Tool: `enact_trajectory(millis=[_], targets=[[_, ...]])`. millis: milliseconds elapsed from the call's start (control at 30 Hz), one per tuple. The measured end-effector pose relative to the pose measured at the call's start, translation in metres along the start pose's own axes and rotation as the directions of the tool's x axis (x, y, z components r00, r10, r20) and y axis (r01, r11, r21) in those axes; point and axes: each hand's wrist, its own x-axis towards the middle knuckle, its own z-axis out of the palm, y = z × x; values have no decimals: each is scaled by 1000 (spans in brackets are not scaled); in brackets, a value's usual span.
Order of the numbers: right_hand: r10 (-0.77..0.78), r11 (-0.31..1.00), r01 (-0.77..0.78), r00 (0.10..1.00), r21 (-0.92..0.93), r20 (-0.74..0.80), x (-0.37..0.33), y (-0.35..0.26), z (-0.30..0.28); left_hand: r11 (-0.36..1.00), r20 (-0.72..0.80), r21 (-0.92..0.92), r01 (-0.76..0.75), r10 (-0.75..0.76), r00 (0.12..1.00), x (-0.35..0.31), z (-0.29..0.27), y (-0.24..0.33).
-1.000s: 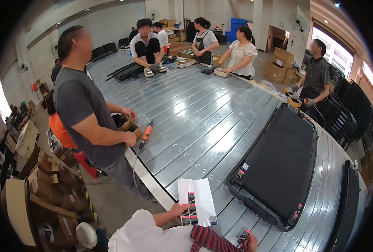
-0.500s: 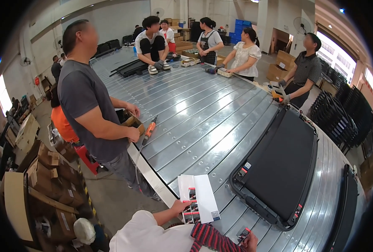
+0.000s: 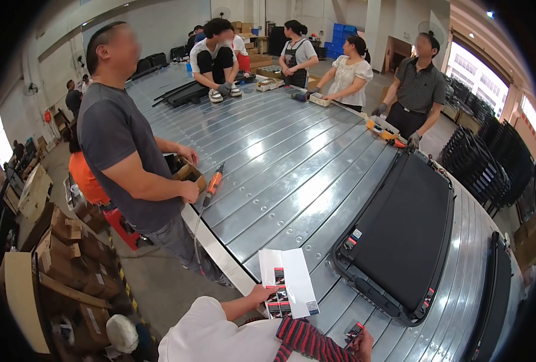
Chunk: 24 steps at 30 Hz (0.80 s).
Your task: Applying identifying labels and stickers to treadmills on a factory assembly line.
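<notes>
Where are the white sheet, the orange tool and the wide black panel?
white sheet (image 3: 298,281), head view: on its blank right half
orange tool (image 3: 215,182), head view: on its orange body
wide black panel (image 3: 402,236), head view: mid-surface

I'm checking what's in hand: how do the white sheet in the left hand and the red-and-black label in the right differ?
The white sheet is much larger than the red-and-black label. The sheet is mostly white; the label is mostly dark. Both show red and black.
</notes>
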Motion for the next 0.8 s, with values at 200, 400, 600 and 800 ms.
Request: enact_trajectory(millis=[200, 400, 600, 800], targets=[[28, 1000, -28, 999, -13, 16, 3, 0, -2, 999, 8, -49, 6, -6, 1000, -4, 0, 3], [62, 996, -57, 995, -72, 75, -6, -8, 2, 997, -1, -78, 24, -24, 1000, -3, -1, 2], [62, 998, -62, 992, -2, 111, 11, 13, -15, 991, 23, -131, -3, 6, 1000, -9, 0, 5], [80, 996, -75, 988, -44, 130, 16, 16, -17, 996, 12, -76, -51, 52, 999, -7, 1, 0]])
